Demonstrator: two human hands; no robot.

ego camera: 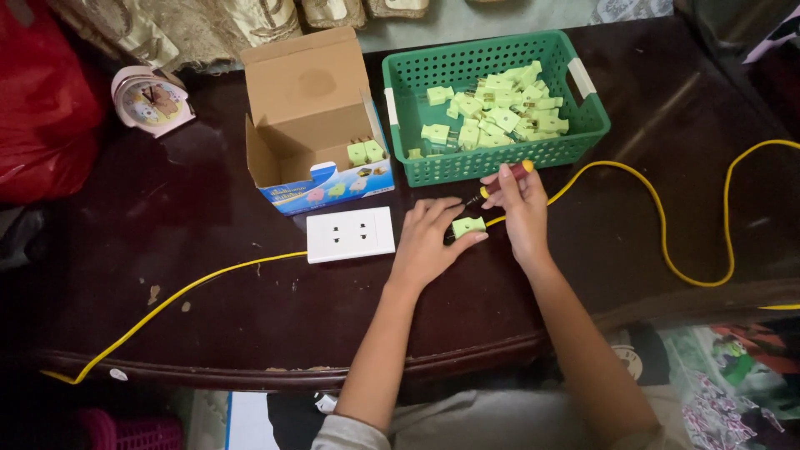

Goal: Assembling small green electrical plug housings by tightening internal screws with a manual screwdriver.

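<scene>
Holding one pale green plug (pixel 468 225) down on the dark table (pixel 208 308), my left hand (pixel 429 242) pinches it with fingers closed; my right hand (pixel 523 208) is clamped on one red-and-yellow screwdriver (pixel 507 177), tip hidden. One yellow cable (pixel 667 225), one white double socket (pixel 350 234). The green basket (pixel 500 158) holds too many plugs to count; two show in the cardboard box (pixel 308 92).

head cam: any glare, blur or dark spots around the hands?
Head view: sharp around the left hand, right hand and pale green plug; the dark table gives soft sheen near the right edge; corners fall into shadow, red bag dim; slight wide-angle bowing at the table's front edge.
</scene>
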